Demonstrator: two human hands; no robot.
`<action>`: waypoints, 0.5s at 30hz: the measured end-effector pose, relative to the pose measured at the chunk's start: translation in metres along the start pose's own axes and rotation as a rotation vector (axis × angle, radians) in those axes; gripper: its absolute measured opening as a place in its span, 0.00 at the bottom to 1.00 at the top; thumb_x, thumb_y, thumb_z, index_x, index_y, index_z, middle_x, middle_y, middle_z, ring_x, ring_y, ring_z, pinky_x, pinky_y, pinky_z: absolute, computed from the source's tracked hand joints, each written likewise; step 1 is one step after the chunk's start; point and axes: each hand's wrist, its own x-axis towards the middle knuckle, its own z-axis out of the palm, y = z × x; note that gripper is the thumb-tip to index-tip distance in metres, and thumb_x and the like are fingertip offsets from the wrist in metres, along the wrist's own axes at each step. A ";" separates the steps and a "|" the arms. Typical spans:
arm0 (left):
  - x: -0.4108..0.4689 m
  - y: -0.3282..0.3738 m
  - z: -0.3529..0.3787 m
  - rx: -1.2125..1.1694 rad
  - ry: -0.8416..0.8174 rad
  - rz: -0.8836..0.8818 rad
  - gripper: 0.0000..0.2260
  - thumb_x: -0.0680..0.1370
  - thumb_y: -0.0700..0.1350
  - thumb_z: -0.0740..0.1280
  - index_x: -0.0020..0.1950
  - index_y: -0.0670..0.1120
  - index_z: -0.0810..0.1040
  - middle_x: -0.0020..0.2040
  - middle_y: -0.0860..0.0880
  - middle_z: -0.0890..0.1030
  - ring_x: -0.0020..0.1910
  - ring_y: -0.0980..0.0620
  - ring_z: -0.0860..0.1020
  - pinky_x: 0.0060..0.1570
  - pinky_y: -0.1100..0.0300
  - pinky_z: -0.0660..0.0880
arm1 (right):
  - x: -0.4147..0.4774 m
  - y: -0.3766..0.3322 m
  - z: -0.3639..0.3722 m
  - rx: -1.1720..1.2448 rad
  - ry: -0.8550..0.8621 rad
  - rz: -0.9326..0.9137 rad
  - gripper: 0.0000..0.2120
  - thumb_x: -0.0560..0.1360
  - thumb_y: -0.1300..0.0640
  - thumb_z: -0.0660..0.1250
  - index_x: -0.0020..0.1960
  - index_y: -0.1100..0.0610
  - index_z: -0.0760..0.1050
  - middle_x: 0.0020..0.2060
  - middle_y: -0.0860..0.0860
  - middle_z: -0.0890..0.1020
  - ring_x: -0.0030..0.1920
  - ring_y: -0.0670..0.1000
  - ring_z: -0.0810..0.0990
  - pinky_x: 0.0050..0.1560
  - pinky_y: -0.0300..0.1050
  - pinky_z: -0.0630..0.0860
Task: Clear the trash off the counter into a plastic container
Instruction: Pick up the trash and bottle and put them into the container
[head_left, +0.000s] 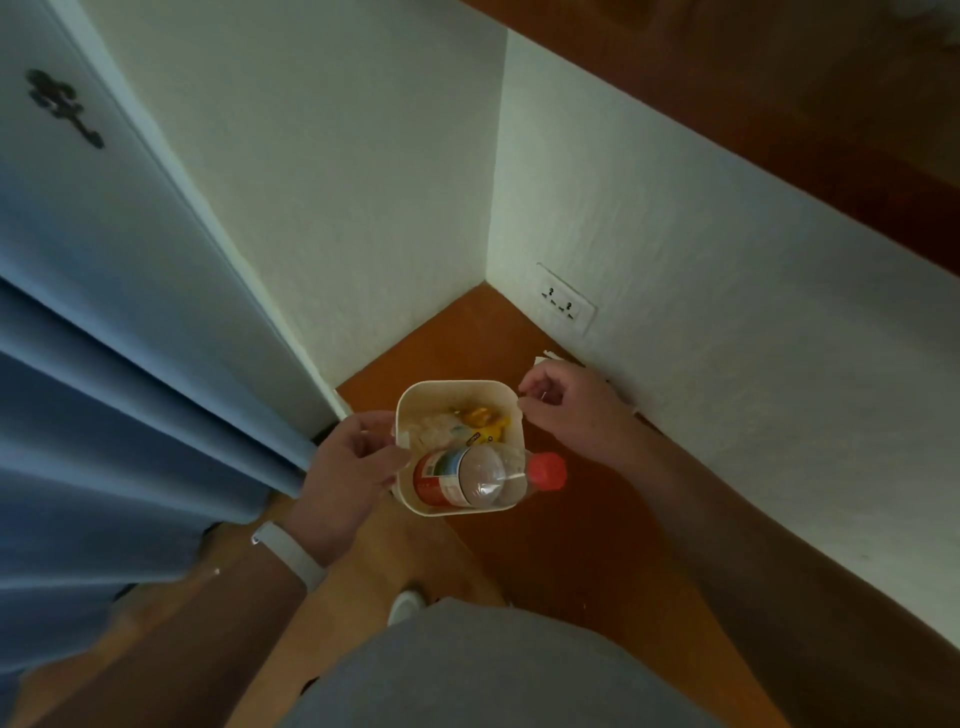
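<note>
A cream plastic container (431, 391) with rounded corners is held above the orange-brown floor, and my left hand (345, 462) grips its left rim. Inside lie crumpled wrappers (480, 418), some yellow, and a clear plastic bottle (467, 475) with a red label; its red cap (546, 471) sticks out over the right rim. My right hand (563, 402) hovers just right of the container's upper right corner, fingers curled and pinched together; whether it holds something small I cannot tell. A scrap of white paper (545, 357) shows just beyond that hand by the wall.
White walls meet in a corner ahead, with a double wall socket (566, 306) low on the right wall. Blue curtains (119, 415) hang at the left. A dark wooden ledge (779, 104) runs along the top right. My legs and a shoe (405, 605) are below.
</note>
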 end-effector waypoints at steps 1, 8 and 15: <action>0.001 -0.001 0.000 0.006 0.007 -0.002 0.13 0.76 0.35 0.72 0.58 0.48 0.80 0.48 0.42 0.85 0.50 0.38 0.85 0.52 0.40 0.82 | 0.002 0.008 0.001 -0.010 0.022 0.020 0.04 0.75 0.52 0.69 0.49 0.49 0.77 0.42 0.42 0.80 0.43 0.42 0.78 0.42 0.39 0.74; 0.004 0.001 0.006 0.003 0.046 -0.013 0.13 0.76 0.33 0.71 0.56 0.48 0.80 0.47 0.41 0.84 0.52 0.34 0.83 0.54 0.40 0.81 | 0.022 0.109 0.006 -0.346 0.179 0.275 0.18 0.76 0.52 0.66 0.65 0.53 0.72 0.60 0.52 0.74 0.58 0.51 0.75 0.54 0.46 0.75; 0.004 0.005 0.011 0.012 0.048 -0.015 0.13 0.77 0.34 0.70 0.58 0.48 0.79 0.50 0.40 0.86 0.50 0.38 0.85 0.51 0.44 0.83 | 0.034 0.166 0.005 -0.500 0.153 0.343 0.26 0.75 0.53 0.67 0.71 0.58 0.66 0.66 0.57 0.70 0.67 0.58 0.68 0.61 0.55 0.72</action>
